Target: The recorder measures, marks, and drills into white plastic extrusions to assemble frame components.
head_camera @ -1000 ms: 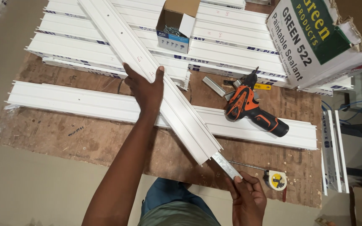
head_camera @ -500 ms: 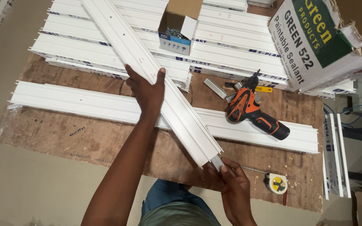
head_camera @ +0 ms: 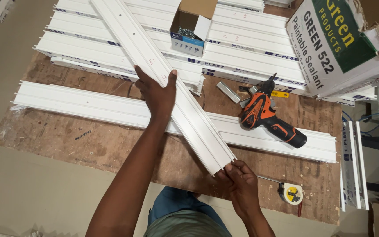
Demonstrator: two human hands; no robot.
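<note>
I hold a long white plastic channel strip (head_camera: 185,105) slanted across a wooden board (head_camera: 110,145). My left hand (head_camera: 156,94) grips its left edge about halfway along, fingers wrapped over the top. My right hand (head_camera: 237,182) pinches the strip's near end, fingers closed at its cut edge, covering whatever is in them. Beneath the slanted strip, a second white channel strip (head_camera: 88,105) lies flat along the board from left to right.
An orange and black cordless drill (head_camera: 266,118) lies on the flat strip at right. A yellow tape measure (head_camera: 291,194) sits near the board's front edge. A stack of white strips (head_camera: 251,48), an open box of screws (head_camera: 190,30) and a large carton (head_camera: 334,44) lie behind.
My right hand has moved up from near the tape measure to the strip's near end, and the metal piece that stuck out there is now covered. My left hand has stayed put.
</note>
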